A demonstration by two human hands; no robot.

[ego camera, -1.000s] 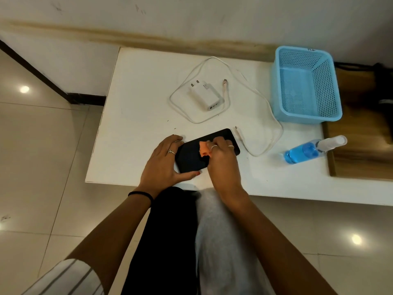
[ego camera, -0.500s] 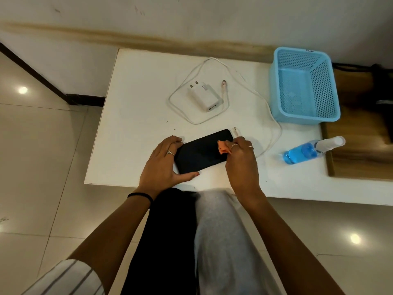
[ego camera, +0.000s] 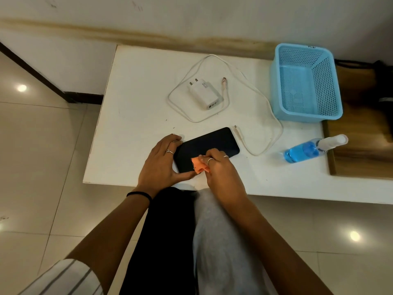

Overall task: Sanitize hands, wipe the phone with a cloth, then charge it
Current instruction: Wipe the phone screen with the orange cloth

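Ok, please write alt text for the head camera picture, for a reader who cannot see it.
A person's right hand holds an orange cloth on a black phone, which the left hand steadies on a white table. Nearby lie a white charger, a loose white cable, a blue basket and a blue spray bottle.

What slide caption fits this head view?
Left hand holds a black phone on the table; right hand presses an orange cloth to its screen.

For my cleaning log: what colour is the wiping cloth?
The cloth is orange; head view.
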